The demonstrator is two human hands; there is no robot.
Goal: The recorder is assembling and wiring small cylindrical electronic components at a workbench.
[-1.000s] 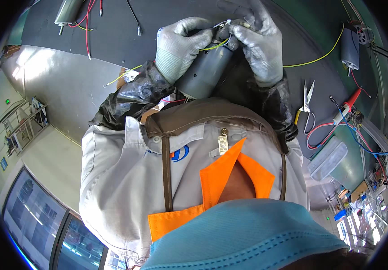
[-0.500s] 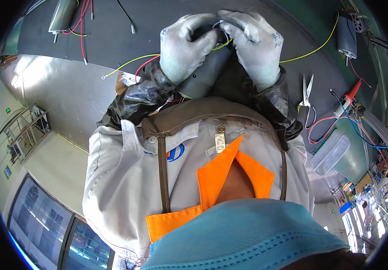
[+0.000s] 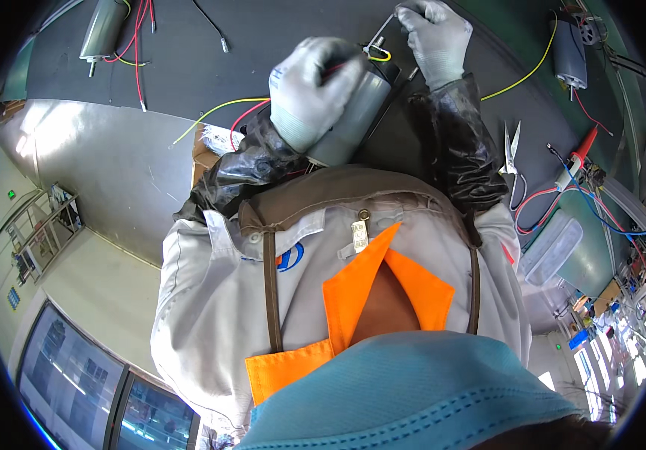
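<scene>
My left hand [image 3: 317,91], in a white glove, is closed over a grey cylindrical motor [image 3: 351,124]. A bit of red shows at its fingers, but what they grip is hidden. Up and to the right, my gloved right hand [image 3: 437,37] pinches the end of a thin white strip, which looks like a cable tie [image 3: 383,28]. The strip runs down to a small loop beside a bent yellow wire [image 3: 380,56] at the motor's far end. Yellow and red wires come out to the left from under my left wrist.
Scissors [image 3: 512,150] lie right of my right forearm, near a red-tipped tool [image 3: 578,159] with blue and red cables. Other grey motors stand at far left [image 3: 104,31] and far right [image 3: 569,60]. A small cardboard box [image 3: 204,154] sits by my left sleeve.
My hands were together over the motor's far end. The right has moved up and away, drawing out the white strip; the left stays over the motor, slightly lower.
</scene>
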